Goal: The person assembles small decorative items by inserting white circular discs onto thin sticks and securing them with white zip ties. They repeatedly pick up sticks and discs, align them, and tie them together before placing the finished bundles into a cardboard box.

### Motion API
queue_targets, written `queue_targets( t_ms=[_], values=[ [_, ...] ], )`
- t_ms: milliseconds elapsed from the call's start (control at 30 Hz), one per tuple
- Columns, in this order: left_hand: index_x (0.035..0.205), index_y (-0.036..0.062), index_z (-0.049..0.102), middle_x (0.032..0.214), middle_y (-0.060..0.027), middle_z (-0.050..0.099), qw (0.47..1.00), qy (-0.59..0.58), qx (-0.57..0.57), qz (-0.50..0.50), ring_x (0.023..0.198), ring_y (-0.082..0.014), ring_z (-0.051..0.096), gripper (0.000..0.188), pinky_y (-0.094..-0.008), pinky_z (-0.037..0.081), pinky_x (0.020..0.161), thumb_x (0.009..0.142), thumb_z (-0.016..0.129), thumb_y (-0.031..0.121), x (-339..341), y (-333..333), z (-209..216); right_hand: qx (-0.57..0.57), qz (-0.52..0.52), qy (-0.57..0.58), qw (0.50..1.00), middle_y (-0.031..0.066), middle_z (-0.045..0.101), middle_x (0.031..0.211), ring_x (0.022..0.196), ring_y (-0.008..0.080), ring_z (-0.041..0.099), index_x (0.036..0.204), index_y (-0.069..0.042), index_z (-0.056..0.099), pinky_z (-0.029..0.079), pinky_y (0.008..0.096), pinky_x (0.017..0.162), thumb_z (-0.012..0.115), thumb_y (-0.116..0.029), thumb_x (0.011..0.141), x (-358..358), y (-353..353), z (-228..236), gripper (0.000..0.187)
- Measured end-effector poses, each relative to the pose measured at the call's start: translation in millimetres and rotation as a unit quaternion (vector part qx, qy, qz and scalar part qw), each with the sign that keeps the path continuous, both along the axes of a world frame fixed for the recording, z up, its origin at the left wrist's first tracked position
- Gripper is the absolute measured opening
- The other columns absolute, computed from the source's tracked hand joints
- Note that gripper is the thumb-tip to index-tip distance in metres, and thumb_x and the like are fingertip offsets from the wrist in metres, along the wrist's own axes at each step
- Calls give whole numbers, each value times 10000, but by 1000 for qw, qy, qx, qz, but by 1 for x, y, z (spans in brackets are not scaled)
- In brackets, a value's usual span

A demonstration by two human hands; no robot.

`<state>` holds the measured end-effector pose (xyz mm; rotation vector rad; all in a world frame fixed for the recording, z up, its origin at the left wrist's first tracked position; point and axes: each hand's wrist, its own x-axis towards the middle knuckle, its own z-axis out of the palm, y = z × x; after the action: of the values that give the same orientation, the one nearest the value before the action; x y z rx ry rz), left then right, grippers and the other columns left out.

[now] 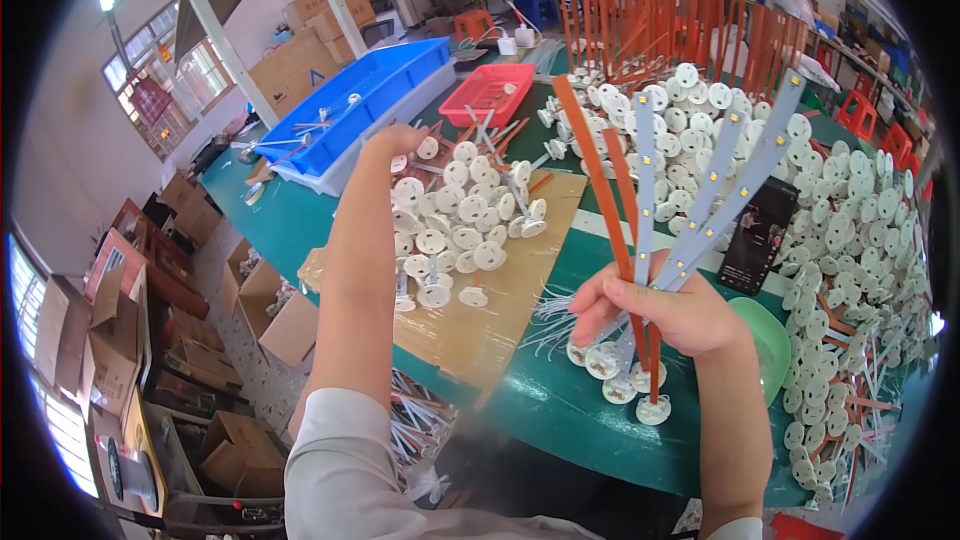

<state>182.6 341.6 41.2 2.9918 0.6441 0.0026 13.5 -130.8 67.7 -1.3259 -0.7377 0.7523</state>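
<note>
While clasping pale strips (645,170) dotted with small yellow squares and some orange strips (592,165) together in the right hand (670,305), has the left hand (400,140) stretched out well to the left of that grip and farther off. Pinches the bundle between thumb and curled fingers (597,325), low along its length, just above white discs (603,361) at the lower ends, with the upper ends fanned out above the grip. Cannot tell any contact between those discs and the green tabletop (560,420) beneath.

Has loose white wires (552,322) just left of the grip, beside the discs. Has a green bowl (768,345) just right of the grip, next to the wrist, and a dark-screened phone (757,235) farther off on the same side.

Holds the left hand near the far edge of a heap of disc pieces (465,200), spread over a brown sheet (545,250) left of the right-hand grip. Cannot tell that hand's closure, nor anything within it. Has a red tray (455,115) beyond the heap, and a blue bin (410,80) past the left hand. Faces more disc pieces behind the grip and along its right, past phone and bowl.
</note>
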Motion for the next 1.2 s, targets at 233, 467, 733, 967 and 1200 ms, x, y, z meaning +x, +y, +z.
queue_targets(
  t_ms=[233, 467, 733, 967, 1200],
  values=[
    [1040, 107, 719, 1043, -125, 692, 967, 119, 107, -197, 946, -264, 649, 414, -362, 485, 865, 863, 548, 439, 16, 9, -12, 30, 43, 36, 998, 149, 673, 895, 825, 215, 678, 1044, 42, 607, 533, 313, 766, 520, -253, 975, 6, -5, -6, 316],
    [856, 74, 731, 869, -172, 698, 981, 45, 56, -182, 830, -340, 663, 385, -428, 494, 760, 808, 590, 429, -15, -40, 52, 27, 45, 34, 998, 155, 664, 892, 823, 217, 673, 1041, 47, 600, 538, 318, 763, 528, -250, 970, 2, -2, -7, 314],
    [842, 34, 735, 870, -169, 702, 985, 14, 114, -128, 842, -323, 667, 621, -410, 506, 793, 730, 600, 630, -6, -80, 32, 33, 67, 13, 997, 160, 674, 898, 837, 232, 679, 1058, 65, 610, 537, 331, 778, 535, -217, 966, -4, 4, -9, 306],
    [934, 68, 727, 979, -181, 689, 970, 67, 137, -187, 945, -320, 658, 571, -396, 504, 850, 766, 588, 595, 14, -57, -12, 38, 67, 39, 996, 141, 646, 918, 841, 219, 665, 1064, 47, 576, 541, 328, 787, 541, -201, 962, -3, 4, -8, 270],
    [939, 148, 737, 937, -137, 699, 941, 45, 165, -291, 910, -341, 657, 380, -408, 511, 826, 792, 610, 475, 26, -36, -4, 36, 65, 37, 997, 124, 634, 912, 836, 197, 654, 1060, 26, 556, 542, 313, 787, 542, -208, 964, -5, 2, -2, 253]
  ],
)
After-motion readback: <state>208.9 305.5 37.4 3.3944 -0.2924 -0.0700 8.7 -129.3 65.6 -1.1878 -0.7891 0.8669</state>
